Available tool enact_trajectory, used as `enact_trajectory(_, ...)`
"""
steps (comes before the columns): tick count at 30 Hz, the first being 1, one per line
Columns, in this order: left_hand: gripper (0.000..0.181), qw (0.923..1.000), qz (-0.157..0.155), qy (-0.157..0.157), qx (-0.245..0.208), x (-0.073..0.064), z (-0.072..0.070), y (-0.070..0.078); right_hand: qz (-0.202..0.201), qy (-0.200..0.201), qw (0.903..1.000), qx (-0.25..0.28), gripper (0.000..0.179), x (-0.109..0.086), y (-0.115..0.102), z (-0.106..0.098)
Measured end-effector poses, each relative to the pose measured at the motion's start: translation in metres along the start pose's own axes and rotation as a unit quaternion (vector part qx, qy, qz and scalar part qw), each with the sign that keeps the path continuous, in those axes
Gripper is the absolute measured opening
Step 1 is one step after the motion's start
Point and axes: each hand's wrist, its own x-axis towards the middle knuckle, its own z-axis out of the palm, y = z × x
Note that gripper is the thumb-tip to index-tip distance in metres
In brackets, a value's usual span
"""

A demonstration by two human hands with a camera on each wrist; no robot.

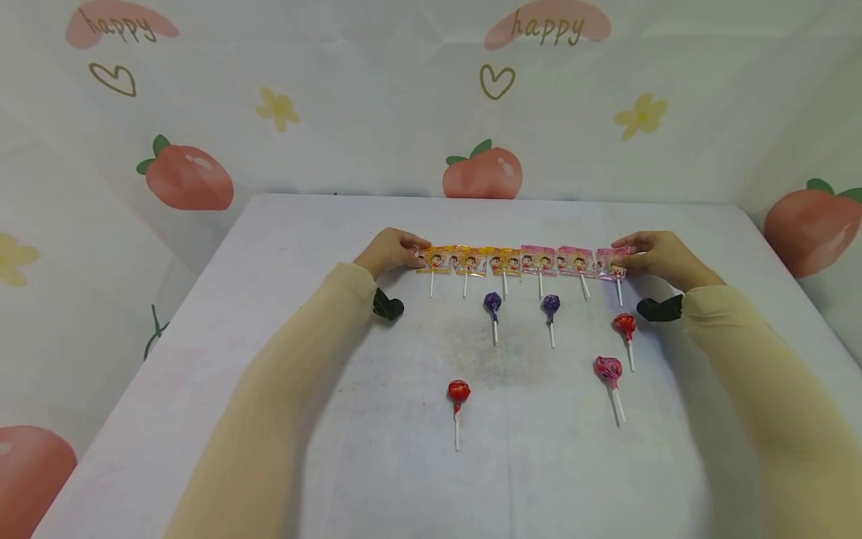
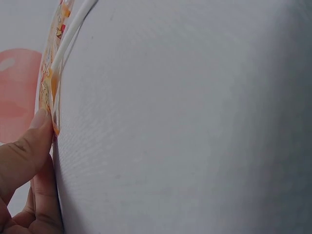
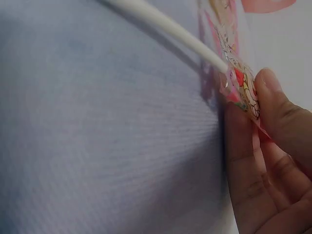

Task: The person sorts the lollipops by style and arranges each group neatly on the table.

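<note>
A row of flat lollipops in printed wrappers lies across the table, yellow ones (image 1: 470, 260) on the left and pink ones (image 1: 575, 260) on the right, white sticks toward me. My left hand (image 1: 396, 253) pinches the outer edge of the leftmost yellow-wrapped lollipop (image 1: 435, 260); its thumb (image 2: 34, 131) lies against the wrapper in the left wrist view. At the other end, my right hand (image 1: 660, 258) holds the rightmost pink-wrapped lollipop (image 1: 614, 265). The right wrist view shows that wrapper (image 3: 243, 87) between thumb and fingers, its white stick (image 3: 170, 31) pointing away.
Nearer me lie round lollipops: two purple ones (image 1: 493, 302) (image 1: 551, 304), a red one (image 1: 625, 324) and a pink one (image 1: 608, 368) at the right, and another red one (image 1: 459, 391) in front. A printed cloth (image 1: 377, 97) hangs behind the white table (image 1: 377, 479).
</note>
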Motion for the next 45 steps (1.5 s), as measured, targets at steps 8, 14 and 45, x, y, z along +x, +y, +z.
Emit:
enact_trajectory(8, 0.041, 1.0, 0.003, 0.002, -0.008, 0.0018, 0.0014, -0.0008, 0.006, 0.0, 0.9987, -0.051, 0.063, 0.0064, -0.0014, -0.001)
enact_trajectory(14, 0.041, 1.0, 0.0, 0.003, -0.01, 0.0029, 0.0026, -0.0014, 0.011, -0.007, 0.9985, -0.053, 0.064, 0.0049, -0.0073, -0.0001)
enact_trajectory(45, 0.045, 0.9995, -0.009, -0.006, -0.031, 0.0045, -0.0002, -0.0059, 0.026, -0.022, 0.9985, -0.042, 0.046, 0.0042, -0.0081, -0.0016)
